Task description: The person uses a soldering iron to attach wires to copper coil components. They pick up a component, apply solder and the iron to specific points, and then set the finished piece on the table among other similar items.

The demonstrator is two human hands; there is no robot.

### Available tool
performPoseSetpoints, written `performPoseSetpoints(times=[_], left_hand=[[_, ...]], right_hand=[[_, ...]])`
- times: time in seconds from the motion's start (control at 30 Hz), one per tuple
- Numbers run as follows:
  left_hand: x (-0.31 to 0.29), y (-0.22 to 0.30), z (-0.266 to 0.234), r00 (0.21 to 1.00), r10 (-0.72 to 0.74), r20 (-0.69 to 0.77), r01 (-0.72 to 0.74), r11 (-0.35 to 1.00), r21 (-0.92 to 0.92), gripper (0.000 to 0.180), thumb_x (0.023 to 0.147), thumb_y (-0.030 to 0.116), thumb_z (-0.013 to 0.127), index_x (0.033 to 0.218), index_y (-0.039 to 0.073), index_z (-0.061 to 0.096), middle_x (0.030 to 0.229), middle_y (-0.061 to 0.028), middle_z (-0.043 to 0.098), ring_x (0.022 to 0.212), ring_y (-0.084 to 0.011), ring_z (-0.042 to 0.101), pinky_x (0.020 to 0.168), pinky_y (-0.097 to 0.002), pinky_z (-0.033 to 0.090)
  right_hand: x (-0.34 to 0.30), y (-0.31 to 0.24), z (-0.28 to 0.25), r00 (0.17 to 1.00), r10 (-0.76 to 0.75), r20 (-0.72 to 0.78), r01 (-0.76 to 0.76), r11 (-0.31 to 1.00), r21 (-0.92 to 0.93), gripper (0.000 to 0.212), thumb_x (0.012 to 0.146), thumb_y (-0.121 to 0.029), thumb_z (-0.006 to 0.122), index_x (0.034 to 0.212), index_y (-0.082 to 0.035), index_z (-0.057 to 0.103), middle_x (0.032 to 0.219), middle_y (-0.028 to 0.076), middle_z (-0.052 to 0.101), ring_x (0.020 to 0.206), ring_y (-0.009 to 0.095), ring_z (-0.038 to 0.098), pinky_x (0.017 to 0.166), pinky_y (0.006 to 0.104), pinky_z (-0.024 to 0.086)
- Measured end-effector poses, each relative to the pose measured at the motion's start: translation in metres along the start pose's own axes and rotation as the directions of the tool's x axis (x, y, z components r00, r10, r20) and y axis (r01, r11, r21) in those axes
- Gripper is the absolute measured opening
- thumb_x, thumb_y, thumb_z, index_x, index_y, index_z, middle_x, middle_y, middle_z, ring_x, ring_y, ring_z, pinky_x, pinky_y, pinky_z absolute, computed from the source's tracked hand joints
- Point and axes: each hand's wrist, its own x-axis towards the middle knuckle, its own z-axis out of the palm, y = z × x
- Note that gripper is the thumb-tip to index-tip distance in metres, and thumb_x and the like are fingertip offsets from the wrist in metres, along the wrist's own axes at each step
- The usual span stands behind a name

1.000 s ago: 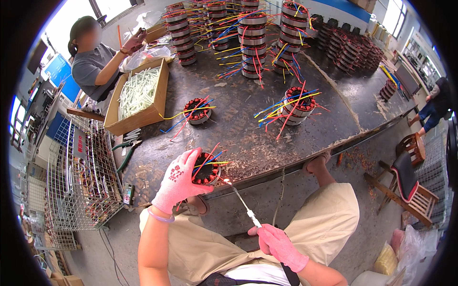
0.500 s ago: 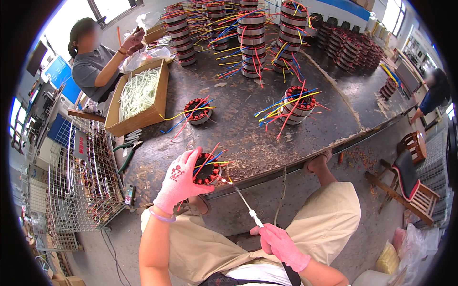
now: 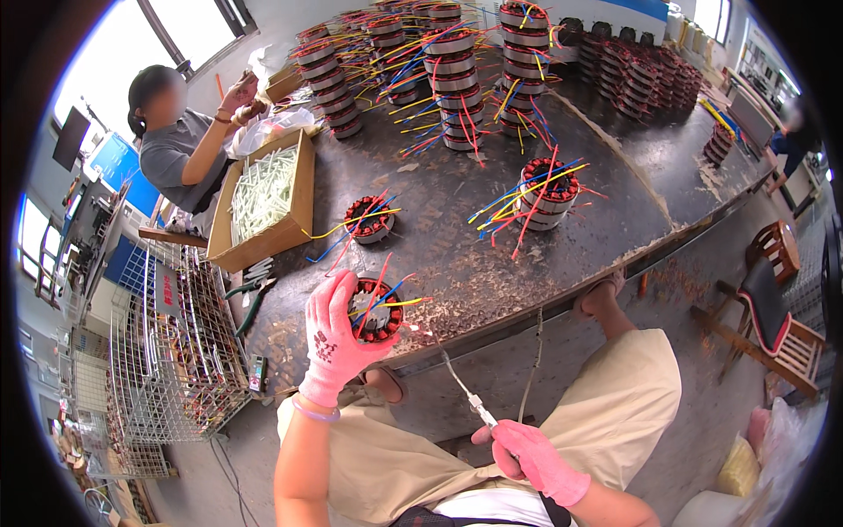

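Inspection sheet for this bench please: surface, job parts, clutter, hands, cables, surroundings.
Surface: dark worktop, scuffed, worn near front edge.
Job's things: wound ring with coloured leads; slim torch-like tool, bright tip close by, contact unclear.
Clutter: green-handled pliers left; open cardboard box of pale tubes.
Hands: gloved left hand grips ring; gloved right hand holds tool.
Cables: pale cord hanging at front edge.
Surroundings: co-worker left, wire baskets left, chair right.

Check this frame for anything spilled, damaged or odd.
Orange-brown scraps lie strewn on the floor at right, like dropped litter; the dark tabletop looks worn, its surface patchy toward the wearer.
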Motion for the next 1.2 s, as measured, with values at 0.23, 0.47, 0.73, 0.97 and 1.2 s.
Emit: performPoseSetpoints(times=[0.23, 0.47, 0.73, 0.97, 1.2], left_hand=[[-0.0014, 0.0010, -0.0001, 0.999, 0.043, -0.003, -0.043, 0.999, 0.031, 0.109, 0.048, 0.025, 0.095, 0.141, 0.004, 0.042, 0.137, -0.0200, 0.048, 0.124, -0.0396, 0.049, 0.105, -0.0500, 0.041], [-0.0009, 0.0018, 0.0001, 0.999, 0.044, -0.023, -0.044, 0.999, 0.030, 0.106, 0.050, 0.027, 0.094, 0.140, 0.004, 0.043, 0.136, -0.0186, 0.049, 0.124, -0.0392, 0.049, 0.104, -0.0504, 0.041], [-0.0005, 0.0019, -0.0004, 0.999, 0.038, -0.018, -0.038, 0.999, 0.009, 0.100, 0.053, 0.028, 0.093, 0.138, 0.003, 0.046, 0.134, -0.0171, 0.051, 0.121, -0.0388, 0.051, 0.101, -0.0508, 0.041], [-0.0002, 0.0020, -0.0007, 0.999, 0.035, -0.020, -0.034, 0.999, 0.015, 0.099, 0.053, 0.029, 0.093, 0.137, 0.004, 0.046, 0.134, -0.0168, 0.051, 0.119, -0.0381, 0.051, 0.100, -0.0505, 0.042], [-0.0017, 0.0012, -0.0011, 1.000, 0.031, 0.004, -0.031, 0.999, 0.039, 0.106, 0.050, 0.026, 0.094, 0.140, 0.003, 0.042, 0.136, -0.0179, 0.050, 0.123, -0.0374, 0.050, 0.104, -0.0490, 0.041]], right_hand=[[-0.0008, -0.0079, 0.0033, 0.999, -0.034, 0.006, 0.034, 0.996, -0.079, 0.042, 0.108, -0.030, 0.042, 0.117, 0.007, 0.059, 0.056, -0.004, 0.042, 0.049, 0.005, 0.033, 0.048, 0.0214, 0.028], [0.0002, -0.0085, 0.0044, 0.999, -0.036, 0.012, 0.037, 0.996, -0.085, 0.042, 0.108, -0.031, 0.042, 0.117, 0.007, 0.059, 0.056, -0.004, 0.042, 0.050, 0.004, 0.034, 0.048, 0.0211, 0.028], [0.0009, -0.0091, 0.0051, 0.999, -0.046, 0.017, 0.047, 0.995, -0.087, 0.042, 0.107, -0.031, 0.043, 0.117, 0.007, 0.059, 0.056, -0.004, 0.042, 0.051, 0.005, 0.034, 0.049, 0.0213, 0.029], [0.0000, -0.0097, 0.0061, 0.999, -0.042, 0.014, 0.043, 0.997, -0.066, 0.042, 0.107, -0.031, 0.043, 0.117, 0.006, 0.059, 0.057, -0.004, 0.043, 0.051, 0.005, 0.034, 0.050, 0.0214, 0.029], [0.0000, -0.0094, 0.0059, 0.999, -0.042, 0.019, 0.043, 0.998, -0.049, 0.038, 0.107, -0.028, 0.043, 0.115, 0.003, 0.061, 0.059, -0.004, 0.045, 0.052, 0.004, 0.034, 0.049, 0.0212, 0.028]])
